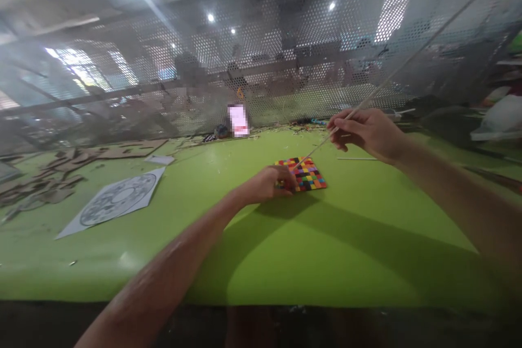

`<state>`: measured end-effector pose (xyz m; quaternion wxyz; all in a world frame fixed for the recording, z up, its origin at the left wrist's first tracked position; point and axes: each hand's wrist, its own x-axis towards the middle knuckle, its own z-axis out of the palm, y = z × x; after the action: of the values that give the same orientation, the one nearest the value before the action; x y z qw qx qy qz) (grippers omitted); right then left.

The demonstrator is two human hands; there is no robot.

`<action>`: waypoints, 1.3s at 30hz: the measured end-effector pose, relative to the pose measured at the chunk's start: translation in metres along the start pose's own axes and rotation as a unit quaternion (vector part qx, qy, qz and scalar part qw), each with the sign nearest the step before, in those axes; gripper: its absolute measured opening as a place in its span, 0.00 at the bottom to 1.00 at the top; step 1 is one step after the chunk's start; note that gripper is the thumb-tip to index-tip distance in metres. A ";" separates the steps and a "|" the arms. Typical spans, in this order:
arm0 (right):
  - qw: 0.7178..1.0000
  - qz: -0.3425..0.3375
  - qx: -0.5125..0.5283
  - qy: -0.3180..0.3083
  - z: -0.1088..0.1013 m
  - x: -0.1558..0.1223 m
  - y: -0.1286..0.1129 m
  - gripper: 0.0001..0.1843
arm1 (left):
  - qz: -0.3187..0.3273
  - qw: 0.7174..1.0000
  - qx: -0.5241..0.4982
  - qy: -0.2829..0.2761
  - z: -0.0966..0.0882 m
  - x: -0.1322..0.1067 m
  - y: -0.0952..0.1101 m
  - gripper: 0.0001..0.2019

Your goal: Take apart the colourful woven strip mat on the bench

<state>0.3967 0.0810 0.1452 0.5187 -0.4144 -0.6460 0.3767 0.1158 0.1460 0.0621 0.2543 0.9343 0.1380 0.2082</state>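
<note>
Green table [326, 250]: left hand [271, 184] closes its fingers on a checkered mat [309, 174], right hand [369, 133] pinches a thin stick [408, 60]

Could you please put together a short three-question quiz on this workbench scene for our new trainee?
1. True or false: the left hand rests on the chequered mat.
2. What does the right hand pinch? A) scissors B) a long thin strip C) a brush
3. Fill in: the sheet with the round pattern lies on the ___ table, to the mat's left.
Key: 1 true; 2 B; 3 green.
</note>
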 end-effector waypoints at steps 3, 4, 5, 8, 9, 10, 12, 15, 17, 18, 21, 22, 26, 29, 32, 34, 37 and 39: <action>1.000 -0.014 -0.010 0.014 0.004 -0.001 0.002 0.14 | -0.030 0.998 -0.050 0.012 -0.002 0.000 0.000 0.05; 1.000 -0.019 -0.014 0.012 0.004 -0.001 0.003 0.14 | -0.039 0.997 -0.059 0.018 -0.002 0.000 0.000 0.06; 0.999 -0.023 -0.022 0.009 0.004 -0.002 0.003 0.15 | -0.044 0.997 -0.060 0.024 -0.003 0.000 0.000 0.07; 0.998 -0.027 -0.060 -0.025 0.004 -0.002 0.002 0.16 | -0.042 0.998 -0.025 0.030 -0.005 -0.002 -0.001 0.12; 0.996 -0.024 -0.079 -0.044 0.004 -0.002 0.002 0.16 | -0.037 0.999 -0.010 0.025 -0.006 -0.003 -0.001 0.14; 0.993 -0.018 -0.098 -0.065 0.004 -0.003 0.001 0.16 | -0.032 0.999 0.004 0.019 -0.007 -0.003 0.000 0.17; 0.986 -0.007 -0.130 -0.104 0.004 -0.003 -0.001 0.16 | -0.021 1.000 0.019 0.005 -0.009 -0.004 0.000 0.22; 0.981 0.000 -0.151 -0.122 0.004 -0.010 -0.002 0.16 | 0.003 1.000 0.026 -0.016 -0.010 -0.003 -0.002 0.28; 0.982 0.003 -0.153 -0.112 0.002 -0.018 0.000 0.14 | 0.021 0.999 0.028 -0.021 -0.010 -0.002 -0.003 0.29; 0.983 0.004 -0.153 -0.105 0.001 -0.023 0.002 0.13 | 0.029 0.999 0.026 -0.021 -0.010 -0.001 -0.004 0.29; 0.983 0.007 -0.159 -0.093 -0.003 -0.036 0.006 0.10 | 0.035 0.999 0.013 -0.015 -0.010 -0.001 -0.006 0.26; 0.982 0.006 -0.163 -0.096 -0.004 -0.038 0.007 0.09 | 0.032 0.999 0.011 -0.016 -0.010 -0.002 -0.006 0.26; 0.977 -0.013 -0.182 -0.113 -0.004 -0.042 0.005 0.08 | 0.024 0.999 0.002 -0.025 -0.013 -0.004 -0.007 0.25; 0.974 -0.030 -0.204 -0.100 -0.001 -0.043 0.001 0.08 | 0.012 0.999 -0.024 -0.018 -0.015 -0.005 -0.007 0.18; 0.963 -0.049 -0.240 -0.109 0.001 -0.043 -0.002 0.09 | 0.002 1.000 -0.024 -0.002 -0.016 -0.005 -0.008 0.12; 0.955 -0.066 -0.263 -0.117 0.001 -0.043 -0.002 0.10 | 0.003 1.000 0.002 -0.005 -0.017 -0.005 -0.006 0.11; 0.945 -0.091 -0.288 -0.130 0.000 -0.043 -0.003 0.10 | -0.001 0.997 0.074 -0.038 -0.019 -0.005 0.002 0.15; 0.937 -0.103 -0.301 -0.146 -0.001 -0.043 -0.005 0.10 | -0.009 0.989 0.126 -0.077 -0.021 -0.005 0.010 0.18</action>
<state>0.4024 0.0393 0.1346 0.3059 -0.4228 -0.8368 0.1656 0.1034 0.1443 0.0824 0.1465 0.9707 0.1518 0.1147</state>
